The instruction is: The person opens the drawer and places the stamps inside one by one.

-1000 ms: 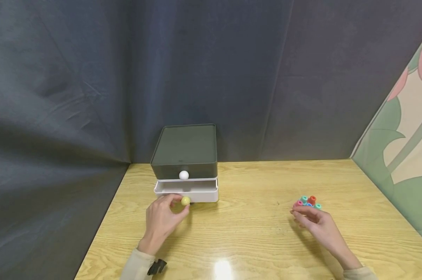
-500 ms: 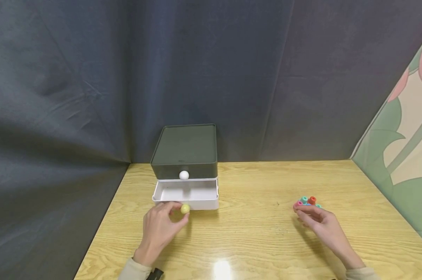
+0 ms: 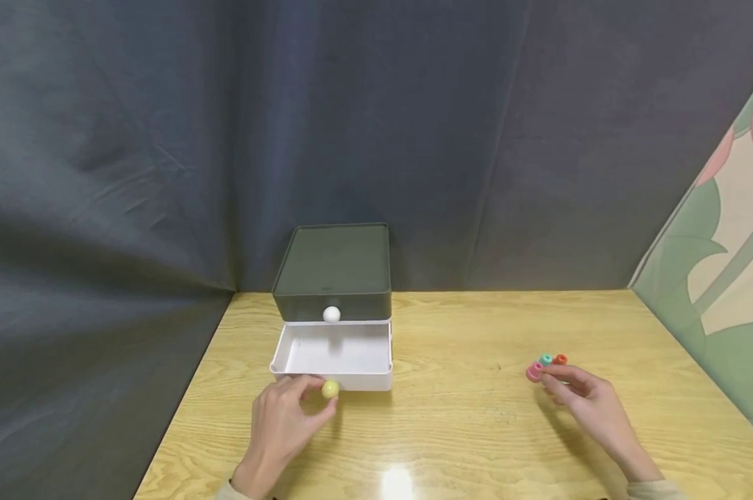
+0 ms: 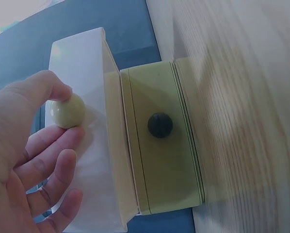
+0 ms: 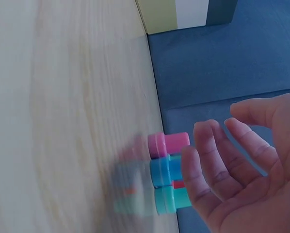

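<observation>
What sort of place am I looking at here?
Probably an indoor, screened-off tabletop work booth: dark fabric hangs behind and at left, a flower-patterned panel stands at right, and a wood-grain table bears a small drawer unit.

A wood-grain bench (image 3: 445, 417) sits boxed in like a small screened-off booth: dark cloth (image 3: 383, 139) hangs along its back and left edges, while a floral backdrop (image 3: 742, 271) of pink blooms and green leaves slants down its right edge. Glare (image 3: 397, 482) gleams near the front edge. Whether home, office or lab lies beyond cannot be told.
</observation>
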`<action>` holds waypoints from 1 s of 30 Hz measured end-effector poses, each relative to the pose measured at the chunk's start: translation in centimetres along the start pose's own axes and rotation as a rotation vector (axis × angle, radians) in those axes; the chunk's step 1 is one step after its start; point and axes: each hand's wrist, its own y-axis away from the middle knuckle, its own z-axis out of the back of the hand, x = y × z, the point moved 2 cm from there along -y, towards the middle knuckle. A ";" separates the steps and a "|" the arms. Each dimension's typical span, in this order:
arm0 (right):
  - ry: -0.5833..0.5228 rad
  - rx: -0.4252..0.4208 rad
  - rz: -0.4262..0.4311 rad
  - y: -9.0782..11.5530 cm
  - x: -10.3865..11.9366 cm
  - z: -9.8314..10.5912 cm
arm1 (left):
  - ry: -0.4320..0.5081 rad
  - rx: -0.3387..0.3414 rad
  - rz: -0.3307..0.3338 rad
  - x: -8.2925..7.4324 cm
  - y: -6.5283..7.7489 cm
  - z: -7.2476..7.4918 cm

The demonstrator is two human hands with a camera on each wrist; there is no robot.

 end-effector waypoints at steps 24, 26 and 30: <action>0.184 -0.017 -0.053 -0.5 -0.8 1.8 | 0.186 -0.183 -0.037 1.2 -1.1 3.2; 0.208 -0.029 -0.046 -0.5 -0.8 1.9 | 0.258 -0.243 0.015 2.0 -1.6 3.5; 0.225 -0.050 -0.030 -0.5 -0.7 1.8 | 0.413 -0.268 0.181 3.7 -2.0 3.4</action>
